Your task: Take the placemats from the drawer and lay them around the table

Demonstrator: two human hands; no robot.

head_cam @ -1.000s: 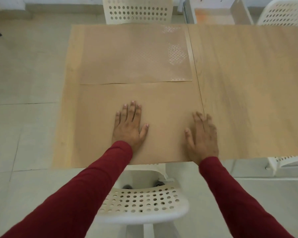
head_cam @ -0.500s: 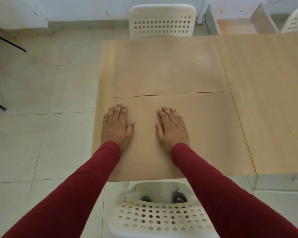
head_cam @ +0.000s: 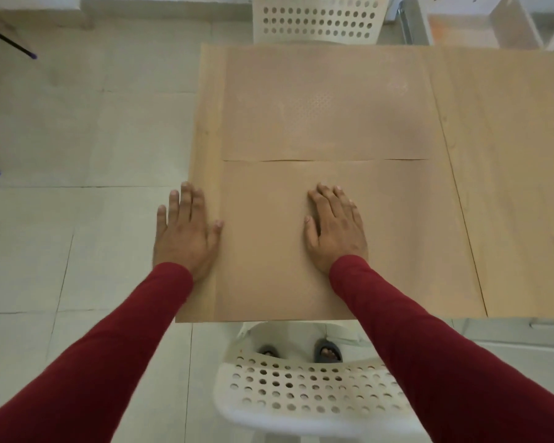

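Placemats lie on the left end of your counter (head_cam: 509,155), two of them, edge to edge. The far placemat (head_cam: 327,103) sits in front of the white chair (head_cam: 317,19) across from you. The near placemat (head_cam: 269,244) lies just before you, and its far edge meets the near edge of the other one along a thin line. Both are tan, almost the same colour as the wood, so their borders are faint.

Your two red sleeves (head_cam: 429,362) reach over the perforated white chair (head_cam: 307,391) below, where your sandalled toes show under the seat.

Your right hand (head_cam: 335,228) rests flat on the middle of the near placemat, fingers (head_cam: 328,195) stretched and close together, holding nothing. It is at much the same place on the mat as half a second ago.

Your left hand (head_cam: 186,231) has changed. Half a second ago it lay on the mat beside the right one; now it is over the left rim of the counter, half past the edge above the floor tiles (head_cam: 77,251), with only the thumb near the mat's left border. Its fingers are spread and flat, gripping nothing.
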